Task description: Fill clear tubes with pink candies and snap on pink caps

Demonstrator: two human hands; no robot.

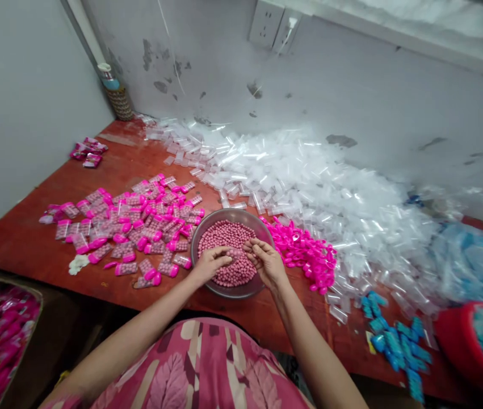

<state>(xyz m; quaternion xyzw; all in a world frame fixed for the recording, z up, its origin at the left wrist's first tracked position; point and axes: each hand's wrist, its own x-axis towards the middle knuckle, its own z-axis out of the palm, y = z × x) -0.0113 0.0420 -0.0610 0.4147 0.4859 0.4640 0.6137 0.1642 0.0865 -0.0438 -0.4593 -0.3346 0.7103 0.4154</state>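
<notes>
Over a metal bowl [194,250] of small pink balls [228,227], my left hand [212,264] pinches a small clear plastic container [235,254] with pink balls in it. My right hand [267,262] is just right of the container, its fingers curled and the tips pressed together close to the container's end. Whatever sits between those tips is too small to make out. Bright pink caps [303,250] lie in a heap against the bowl's right side. To the left spreads a pile of filled containers with pink caps [139,216].
A large heap of clear empty containers [301,170] runs along the wall. Blue filled pieces [394,338] and a red tub [462,341] are at the right. Pink packets [89,150] and a cup in a woven holder [118,99] stand far left. A box of pink packets [0,335] is lower left.
</notes>
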